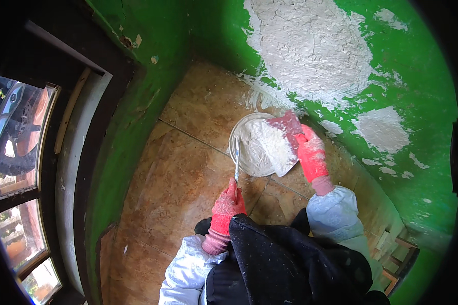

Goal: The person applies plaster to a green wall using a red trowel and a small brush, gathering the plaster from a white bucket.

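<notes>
My left hand (228,207), in a red knit glove, is closed around a thin, stick-like tool (237,161) smeared with white, whose far end is over the bucket. My right hand (311,152), gloved the same way, grips the edge of a flat reddish spreader (286,126). A thick load of white plaster (276,145) covers much of the spreader, which is tilted over the right side of the bucket. The round white bucket (232,145) stands on the floor in front of me, with creamy white plaster inside.
Ahead, the green wall (422,66) carries a large rough plaster patch (310,46) and a smaller one (381,128). Brown tiles (163,188) cover the floor. A dark-framed window (15,147) is at left. Wooden pieces (394,259) lie at lower right.
</notes>
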Tool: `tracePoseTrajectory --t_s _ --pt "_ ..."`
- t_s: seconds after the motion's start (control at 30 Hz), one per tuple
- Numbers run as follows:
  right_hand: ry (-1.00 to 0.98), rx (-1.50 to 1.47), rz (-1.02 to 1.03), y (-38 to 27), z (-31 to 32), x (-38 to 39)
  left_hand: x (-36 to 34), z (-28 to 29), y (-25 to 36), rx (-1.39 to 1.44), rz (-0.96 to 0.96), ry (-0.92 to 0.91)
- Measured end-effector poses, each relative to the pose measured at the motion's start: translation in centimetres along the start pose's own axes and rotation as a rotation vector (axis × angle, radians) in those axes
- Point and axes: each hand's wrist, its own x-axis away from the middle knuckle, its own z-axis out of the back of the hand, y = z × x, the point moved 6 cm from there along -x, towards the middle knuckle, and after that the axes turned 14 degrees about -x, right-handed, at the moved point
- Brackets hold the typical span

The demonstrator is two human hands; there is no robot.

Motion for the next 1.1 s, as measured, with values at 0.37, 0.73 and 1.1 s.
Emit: tracePoseTrajectory --t_s 0.37,0.73,1.1 --pt "-0.07 -0.302 -0.194 5.5 -3.3 3.2 -0.4 -0.8 0.3 0.054 -0.081 0.036" --pt "-0.162 -0.606 -0.327 4.9 -3.1 4.6 0.5 -0.8 2.8 -0.217 -0.153 -0.036" --pt "-0.464 0.126 0.367 0.3 -0.9 6.2 1.1 1.4 1.8 -0.187 -0.174 0.049"
